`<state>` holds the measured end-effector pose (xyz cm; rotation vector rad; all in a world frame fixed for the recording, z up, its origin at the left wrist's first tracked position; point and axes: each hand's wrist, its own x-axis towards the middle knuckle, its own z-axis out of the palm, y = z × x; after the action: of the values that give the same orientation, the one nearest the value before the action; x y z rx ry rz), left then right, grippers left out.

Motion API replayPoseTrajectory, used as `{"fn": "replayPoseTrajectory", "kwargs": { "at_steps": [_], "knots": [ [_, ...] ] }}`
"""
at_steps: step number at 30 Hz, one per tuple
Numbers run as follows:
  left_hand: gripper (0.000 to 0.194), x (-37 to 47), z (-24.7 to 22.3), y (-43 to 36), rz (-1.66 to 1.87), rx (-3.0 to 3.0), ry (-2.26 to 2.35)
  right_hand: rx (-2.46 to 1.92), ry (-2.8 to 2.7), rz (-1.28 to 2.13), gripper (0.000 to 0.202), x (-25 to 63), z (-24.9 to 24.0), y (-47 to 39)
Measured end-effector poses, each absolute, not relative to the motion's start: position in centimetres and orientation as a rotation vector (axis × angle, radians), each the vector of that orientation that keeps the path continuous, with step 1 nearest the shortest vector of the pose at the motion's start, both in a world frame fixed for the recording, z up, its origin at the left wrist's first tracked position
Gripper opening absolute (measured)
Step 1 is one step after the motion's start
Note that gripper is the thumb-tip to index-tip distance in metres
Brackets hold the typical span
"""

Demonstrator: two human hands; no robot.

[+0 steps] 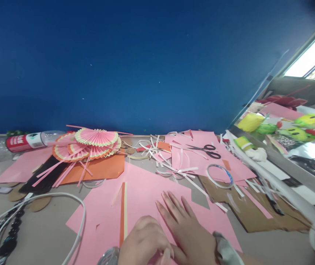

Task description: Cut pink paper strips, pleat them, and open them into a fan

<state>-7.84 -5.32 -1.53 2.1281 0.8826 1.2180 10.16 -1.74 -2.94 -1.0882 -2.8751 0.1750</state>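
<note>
My right hand [186, 232] lies flat with its fingers spread on a large sheet of pink paper [152, 184]. Close against it on the left is my left hand [146, 239], its fingers curled closed over the same paper. What they pinch, if anything, is hidden by the hand and the bottom edge of the view. An orange strip and a cream strip [125, 209] lie side by side on the sheet, just left of my left hand. A white cable [83, 213] loops across the sheet's left side.
Folded pink paper fans [96, 141] rest on orange paper [99, 169]. Black-handled scissors [211, 151] and a tape roll [219, 176] lie on pink sheets at right, near brown cardboard [246, 209] and a cutter [272, 198]. A plastic bottle [25, 142] lies by the blue wall [135, 66].
</note>
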Motion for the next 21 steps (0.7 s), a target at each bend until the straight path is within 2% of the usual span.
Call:
{"fn": "replayPoseTrajectory", "kwargs": {
  "at_steps": [3,7,10,12,15,16,21],
  "knots": [
    [0.023,-7.8,-1.5,-5.2,1.227,2.127,0.844,-0.889,-2.948,0.279,0.072,11.4,-2.0,0.3],
    [0.025,-7.7,-1.3,-5.1,1.251,2.053,0.832,-0.543,-3.038,0.264,0.047,14.0,0.2,3.9],
    [0.026,-7.6,-0.9,-5.2,1.284,2.035,0.829,-0.569,-3.039,0.179,0.049,14.1,0.6,3.9],
    [0.026,-7.6,-0.7,-5.2,1.288,2.047,0.827,-0.783,-2.948,0.187,0.045,13.2,-0.1,2.5],
    [0.024,-7.6,-0.7,-5.1,1.272,2.078,0.845,-0.792,-2.963,0.262,0.080,11.9,-1.5,0.4],
    [0.022,-7.5,-0.9,-5.0,1.270,2.091,0.847,-0.727,-3.006,0.291,0.083,11.8,-1.8,0.2],
    [0.014,-7.3,-1.6,-4.8,1.208,2.117,0.833,-0.414,-3.154,0.342,0.060,12.9,-0.3,2.8]
  ]
}}
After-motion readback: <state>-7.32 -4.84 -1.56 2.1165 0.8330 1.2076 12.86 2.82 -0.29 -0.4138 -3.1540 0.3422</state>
